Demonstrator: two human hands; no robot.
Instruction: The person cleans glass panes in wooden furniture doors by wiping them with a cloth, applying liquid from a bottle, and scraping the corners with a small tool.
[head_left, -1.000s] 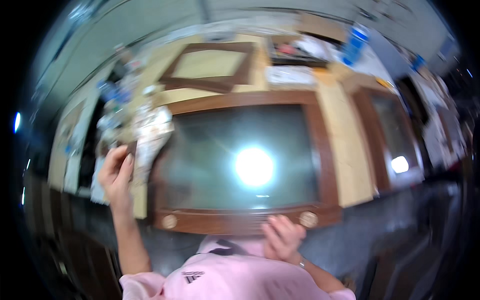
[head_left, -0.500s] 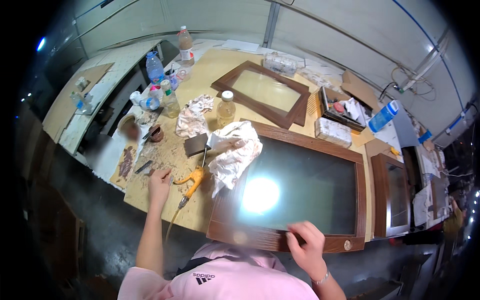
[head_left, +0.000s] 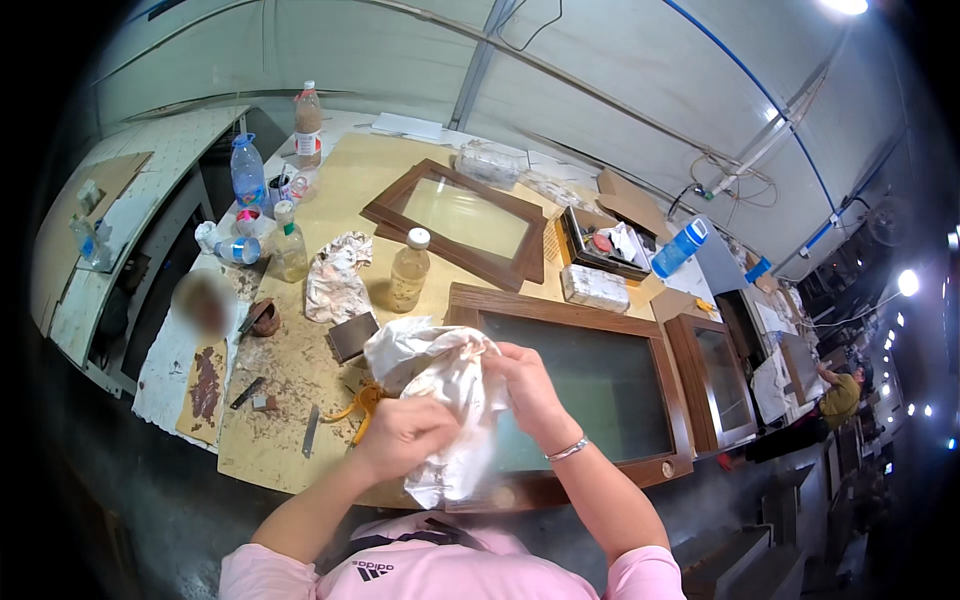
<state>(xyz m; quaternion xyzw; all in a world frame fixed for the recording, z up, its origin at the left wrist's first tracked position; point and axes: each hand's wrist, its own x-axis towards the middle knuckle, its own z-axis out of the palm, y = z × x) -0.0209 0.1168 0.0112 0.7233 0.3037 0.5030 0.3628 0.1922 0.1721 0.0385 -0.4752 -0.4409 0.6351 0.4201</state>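
Observation:
Between my two hands hangs a white rag (head_left: 455,385) with brownish stains. My left hand (head_left: 408,432) is closed on its left side, and my right hand (head_left: 525,380) pinches its upper right edge. Beneath and beyond lies a brown wooden door frame with a dark glass panel (head_left: 590,385), partly covered by the rag and my right arm. An orange air blow gun (head_left: 362,405) is half hidden behind my left hand. Just beyond the rag are a dark sanding block (head_left: 353,338) and a capped bottle of yellowish liquid (head_left: 409,272).
Another stained rag (head_left: 338,278), a small brown pot (head_left: 264,318) and several bottles stand at left. A metal strip (head_left: 311,431) lies near the front edge. Further frames (head_left: 460,215), a tool box (head_left: 603,243) and a blue bottle (head_left: 680,248) are behind. A person (head_left: 845,392) is far right.
Both hands have come together at the rag and lifted it off the frame's left side. My left hand has left the small thing near the bench edge. The view has turned right.

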